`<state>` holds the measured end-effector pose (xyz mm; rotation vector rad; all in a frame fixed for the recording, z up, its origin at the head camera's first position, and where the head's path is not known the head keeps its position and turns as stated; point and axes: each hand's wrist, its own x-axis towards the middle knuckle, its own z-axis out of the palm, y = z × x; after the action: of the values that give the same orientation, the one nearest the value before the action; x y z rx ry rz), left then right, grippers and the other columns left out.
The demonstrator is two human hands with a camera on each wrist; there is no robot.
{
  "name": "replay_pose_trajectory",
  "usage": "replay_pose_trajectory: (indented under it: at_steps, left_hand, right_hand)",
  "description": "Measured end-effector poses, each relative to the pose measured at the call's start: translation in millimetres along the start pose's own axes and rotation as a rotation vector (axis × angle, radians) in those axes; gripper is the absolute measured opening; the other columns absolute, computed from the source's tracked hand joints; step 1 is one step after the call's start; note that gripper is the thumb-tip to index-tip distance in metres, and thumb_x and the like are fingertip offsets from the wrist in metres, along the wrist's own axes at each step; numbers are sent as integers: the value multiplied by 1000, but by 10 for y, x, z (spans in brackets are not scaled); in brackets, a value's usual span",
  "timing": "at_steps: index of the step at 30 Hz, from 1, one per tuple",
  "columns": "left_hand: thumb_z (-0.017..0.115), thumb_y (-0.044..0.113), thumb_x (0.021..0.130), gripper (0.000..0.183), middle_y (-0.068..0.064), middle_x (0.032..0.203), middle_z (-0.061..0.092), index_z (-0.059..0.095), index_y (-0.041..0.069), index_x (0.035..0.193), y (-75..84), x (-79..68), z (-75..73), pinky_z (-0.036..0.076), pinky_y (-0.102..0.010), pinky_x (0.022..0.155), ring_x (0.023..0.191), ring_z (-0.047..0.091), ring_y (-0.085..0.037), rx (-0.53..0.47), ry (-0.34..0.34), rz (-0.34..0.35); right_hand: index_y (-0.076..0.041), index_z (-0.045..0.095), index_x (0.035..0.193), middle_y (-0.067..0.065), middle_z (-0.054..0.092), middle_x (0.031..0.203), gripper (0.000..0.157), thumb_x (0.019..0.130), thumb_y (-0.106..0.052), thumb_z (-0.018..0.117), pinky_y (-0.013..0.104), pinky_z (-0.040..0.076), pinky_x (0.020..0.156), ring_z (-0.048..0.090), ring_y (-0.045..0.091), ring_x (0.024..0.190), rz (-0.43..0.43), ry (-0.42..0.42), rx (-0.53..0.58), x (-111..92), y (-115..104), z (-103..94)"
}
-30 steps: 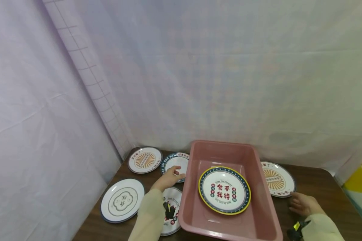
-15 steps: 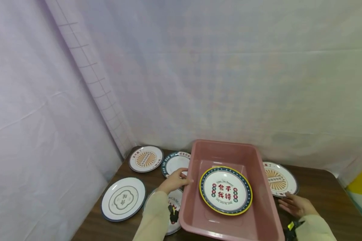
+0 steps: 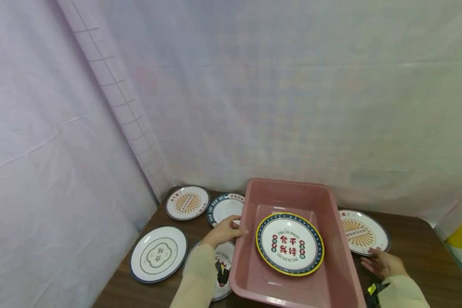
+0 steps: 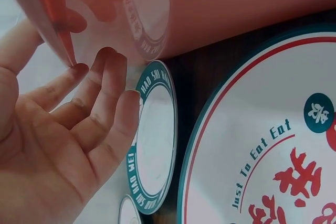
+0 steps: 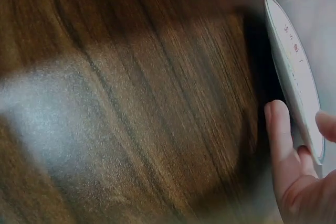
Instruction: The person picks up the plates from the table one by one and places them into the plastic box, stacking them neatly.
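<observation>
A pink plastic basin (image 3: 250,278) stands on the dark wooden table, and a white plate with a yellow and navy rim (image 3: 290,244) lies in it. My left hand (image 3: 224,233) holds the basin's left rim, thumb over the edge and fingers outside, as the left wrist view also shows. Right of the basin, my right hand (image 3: 384,263) pinches the near edge of a white plate with an orange sunburst (image 3: 358,232). In the right wrist view the thumb lies above that plate (image 5: 296,69) and the fingers below it; a shadow falls on the table beneath.
Left of the basin lie a second sunburst plate (image 3: 187,203), a blue-rimmed plate (image 3: 226,208) and a plate with a grey emblem (image 3: 158,255). My left sleeve and the basin partly cover a rooster plate (image 3: 222,273). White curtains (image 3: 277,107) hang behind the table.
My left hand has shifted right onto the basin's rim. My right hand has moved in under the sunburst plate's near edge, and that plate has slid slightly right.
</observation>
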<state>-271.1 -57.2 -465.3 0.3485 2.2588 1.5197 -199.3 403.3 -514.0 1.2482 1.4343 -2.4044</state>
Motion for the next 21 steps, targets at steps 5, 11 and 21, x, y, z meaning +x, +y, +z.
replay_pose_trajectory:
  at_steps: [5, 11, 21]
  left_hand:
    - [68, 22, 84, 64, -16, 101, 54, 38, 1, 137, -60, 30, 9, 53, -46, 72, 74, 62, -21, -29, -9, 0]
    - [67, 23, 85, 64, -14, 100, 55, 37, 0, 138, -60, 23, 16, 54, -40, 69, 73, 62, -21, -19, -12, 1]
    - [66, 20, 86, 71, -15, 100, 56, 27, -4, 140, -1, -18, 21, 53, -39, 73, 77, 63, -22, 22, 13, -2]
  right_hand:
    - [7, 38, 90, 10, 57, 58, 1, 90, 8, 39, 37, 56, 67, 63, 26, 55, -15, -9, 64, -51, 3, -50]
    - [11, 39, 83, 10, 56, 59, 7, 84, 18, 38, 32, 56, 65, 62, 21, 55, -74, -44, 43, -104, -33, -166]
    - [9, 43, 86, 6, 58, 65, 12, 78, 19, 46, 33, 56, 68, 64, 20, 61, -219, -71, -46, -267, -323, -360]
